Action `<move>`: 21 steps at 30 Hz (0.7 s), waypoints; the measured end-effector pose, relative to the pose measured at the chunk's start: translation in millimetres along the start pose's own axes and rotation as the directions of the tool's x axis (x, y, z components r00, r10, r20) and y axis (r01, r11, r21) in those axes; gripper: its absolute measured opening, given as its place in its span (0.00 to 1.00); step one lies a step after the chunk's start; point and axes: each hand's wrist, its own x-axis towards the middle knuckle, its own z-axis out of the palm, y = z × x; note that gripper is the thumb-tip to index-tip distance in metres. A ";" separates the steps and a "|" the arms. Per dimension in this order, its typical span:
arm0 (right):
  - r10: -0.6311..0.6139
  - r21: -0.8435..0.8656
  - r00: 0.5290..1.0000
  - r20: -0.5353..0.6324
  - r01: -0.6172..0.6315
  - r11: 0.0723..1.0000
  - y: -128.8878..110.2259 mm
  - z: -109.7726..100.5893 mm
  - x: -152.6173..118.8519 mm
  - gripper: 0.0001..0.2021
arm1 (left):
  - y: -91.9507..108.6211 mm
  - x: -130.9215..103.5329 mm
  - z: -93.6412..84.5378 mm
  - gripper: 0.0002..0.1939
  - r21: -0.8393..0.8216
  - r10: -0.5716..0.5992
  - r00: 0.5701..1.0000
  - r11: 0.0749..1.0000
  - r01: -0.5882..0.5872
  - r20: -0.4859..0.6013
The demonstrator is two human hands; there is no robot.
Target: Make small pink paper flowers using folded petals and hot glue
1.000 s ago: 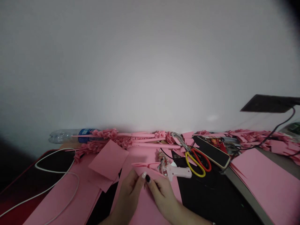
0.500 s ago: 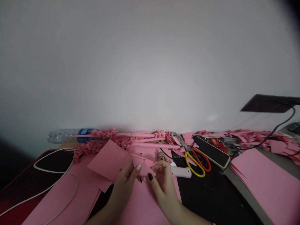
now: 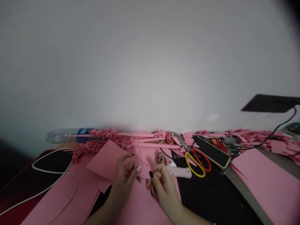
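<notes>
Between my hands is a small folded piece of pink paper [image 3: 142, 165], its pointed tip turned upward. My left hand [image 3: 125, 175] pinches it on the left, thumb in front. On the other side, my right hand [image 3: 162, 181] grips its lower right edge between thumb and fingers. Beneath lies a large pink sheet [image 3: 142, 203]. A square pink sheet [image 3: 106, 161] rests to the left of my left hand. Just beyond my right hand is a pale pink handled tool [image 3: 180, 172], whose kind I cannot make out.
Scissors [image 3: 195, 164] with red and yellow handles lie to the right, beside a phone [image 3: 212, 151]. Pink paper flower stems [image 3: 140, 136] and a plastic bottle [image 3: 63, 136] line the wall. A white cable [image 3: 52, 172] curls at left; a paper stack [image 3: 269, 184] lies at right.
The folded paper has turned from lying broad and flat to standing with its tip up. My right hand has shifted slightly down and its fingers have closed on the paper's edge.
</notes>
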 end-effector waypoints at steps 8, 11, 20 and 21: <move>0.034 0.002 0.998 0.044 -0.034 0.999 1.1 1.0 0.0 0.12 | 4.2 3.9 1.2 0.17 0.032 -0.034 0.999 0.999 0.034 0.016; 0.025 0.001 0.999 0.023 -0.025 1.000 1.4 1.0 -0.6 0.11 | 4.4 4.3 -0.2 0.17 0.090 -0.063 0.998 0.994 0.063 -0.004; -0.026 -0.083 0.999 -0.021 0.024 0.996 -1.7 -0.5 -0.3 0.15 | -0.7 4.2 -1.4 0.14 0.162 -0.103 0.993 0.983 0.092 0.064; -0.036 -0.100 0.999 -0.023 0.033 0.994 -2.5 -0.4 -0.1 0.13 | -2.0 3.6 -1.8 0.13 0.168 -0.093 0.993 0.983 0.080 0.070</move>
